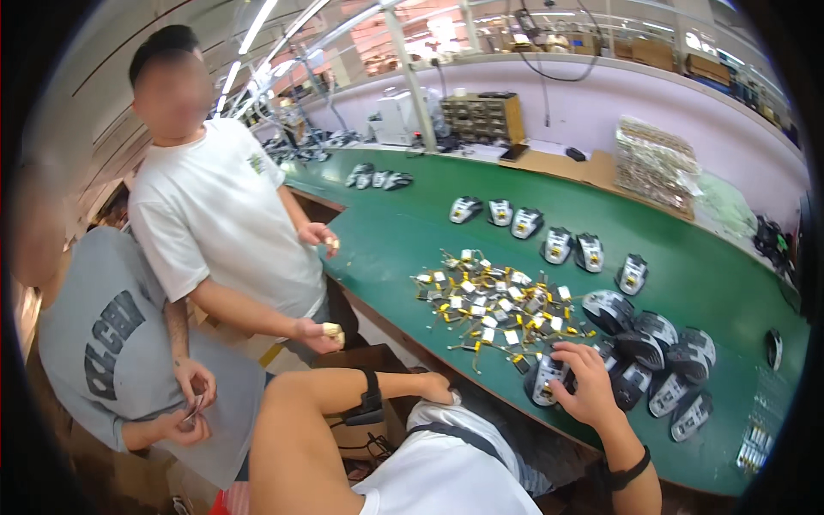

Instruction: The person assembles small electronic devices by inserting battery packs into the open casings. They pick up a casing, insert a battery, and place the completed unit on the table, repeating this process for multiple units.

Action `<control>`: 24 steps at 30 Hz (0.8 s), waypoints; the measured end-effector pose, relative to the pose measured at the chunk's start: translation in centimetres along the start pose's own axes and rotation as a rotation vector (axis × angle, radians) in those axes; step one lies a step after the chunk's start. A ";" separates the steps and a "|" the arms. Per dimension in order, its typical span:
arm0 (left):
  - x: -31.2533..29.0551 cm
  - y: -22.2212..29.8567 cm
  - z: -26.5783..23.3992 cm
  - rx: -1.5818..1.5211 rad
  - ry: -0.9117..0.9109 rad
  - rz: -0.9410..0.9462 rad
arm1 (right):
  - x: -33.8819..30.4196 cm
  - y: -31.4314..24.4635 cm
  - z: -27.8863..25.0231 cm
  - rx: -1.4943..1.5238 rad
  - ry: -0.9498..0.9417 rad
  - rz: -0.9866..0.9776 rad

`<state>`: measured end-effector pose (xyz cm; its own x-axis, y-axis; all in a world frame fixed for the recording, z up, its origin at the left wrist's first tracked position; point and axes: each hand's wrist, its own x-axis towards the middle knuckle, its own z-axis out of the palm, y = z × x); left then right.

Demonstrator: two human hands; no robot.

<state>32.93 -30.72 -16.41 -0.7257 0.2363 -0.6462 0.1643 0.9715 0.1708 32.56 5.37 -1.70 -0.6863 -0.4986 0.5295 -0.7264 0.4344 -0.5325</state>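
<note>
My right hand (pixel 592 386) is at the near edge of the green table, its thumb and fingers curled on an upturned black and grey computer mouse (pixel 542 382). A small yellow patch shows on the mouse near my fingertips. Just beyond it lies a loose pile of small wired battery packs (pixel 489 300) with white labels and yellow tape. My left hand (pixel 436 389) is low at my waist, off the table, fingers curled in. A bit of something whitish shows at its fingertips, too small to make out.
More mice (pixel 657 352) are heaped right of my right hand; several others (pixel 526 223) stand in a row beyond the batteries. A clear tray of small parts (pixel 754 446) sits at the right edge. Two people stand at my left, one in white (pixel 232 215), one in grey (pixel 154 326).
</note>
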 end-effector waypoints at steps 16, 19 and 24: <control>-5.0 6.2 -8.9 -0.375 -0.703 -0.186 | -1.3 0.6 0.5 -0.024 -0.029 0.039; -4.3 5.3 -7.0 -0.151 -0.517 -0.066 | -0.7 0.1 0.2 -0.028 -0.031 0.029; -3.5 6.6 -6.9 0.452 -0.520 0.208 | -0.4 0.0 0.5 -0.055 -0.051 0.046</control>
<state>31.96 -25.23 -7.90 -0.2554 0.2856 -0.9237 0.6070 0.7910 0.0768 32.84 5.14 -2.23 -0.7172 -0.5140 0.4706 -0.6961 0.4971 -0.5179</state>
